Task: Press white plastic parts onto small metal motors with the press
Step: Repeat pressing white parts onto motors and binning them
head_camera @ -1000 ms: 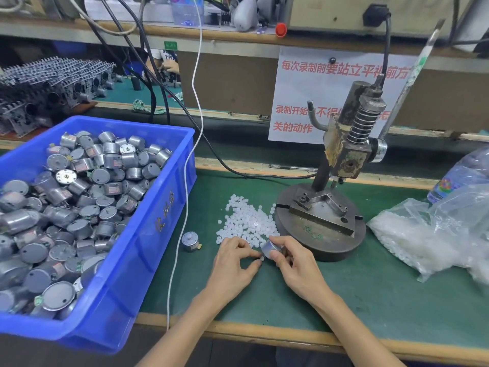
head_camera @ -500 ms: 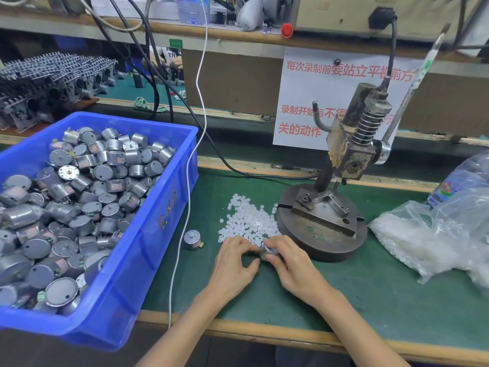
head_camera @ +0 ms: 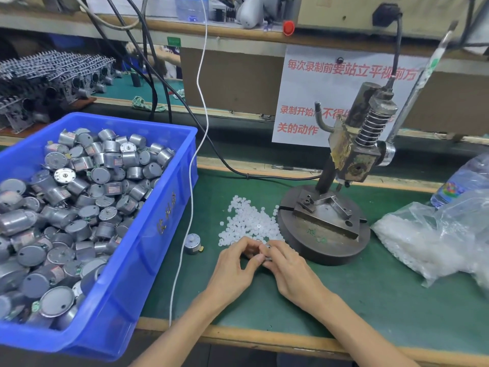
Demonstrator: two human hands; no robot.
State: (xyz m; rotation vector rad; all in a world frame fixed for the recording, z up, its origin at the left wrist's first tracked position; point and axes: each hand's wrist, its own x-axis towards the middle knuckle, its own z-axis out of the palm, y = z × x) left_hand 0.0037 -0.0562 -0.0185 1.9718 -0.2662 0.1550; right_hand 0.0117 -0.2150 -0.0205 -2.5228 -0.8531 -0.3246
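My right hand (head_camera: 287,268) grips a small metal motor (head_camera: 266,247), mostly hidden by the fingers, just in front of the pile of white plastic parts (head_camera: 248,223). My left hand (head_camera: 234,268) meets it with curled fingertips pinched at the motor's top; whether a white part is between them I cannot tell. The hand press (head_camera: 352,160) stands on its round base (head_camera: 325,247) right behind my right hand, its fixture bare. One motor with a white part on top (head_camera: 192,243) stands alone on the green mat.
A blue bin (head_camera: 158,229) full of metal motors fills the left. A white cord (head_camera: 189,207) hangs across the mat beside it. A clear bag of white parts (head_camera: 436,239) and a water bottle (head_camera: 460,184) lie at the right. The press lever (head_camera: 423,75) slants up right.
Both hands have closed tighter around the motor, which now shows less. My left fingertips moved onto its top. The camera has shifted slightly.
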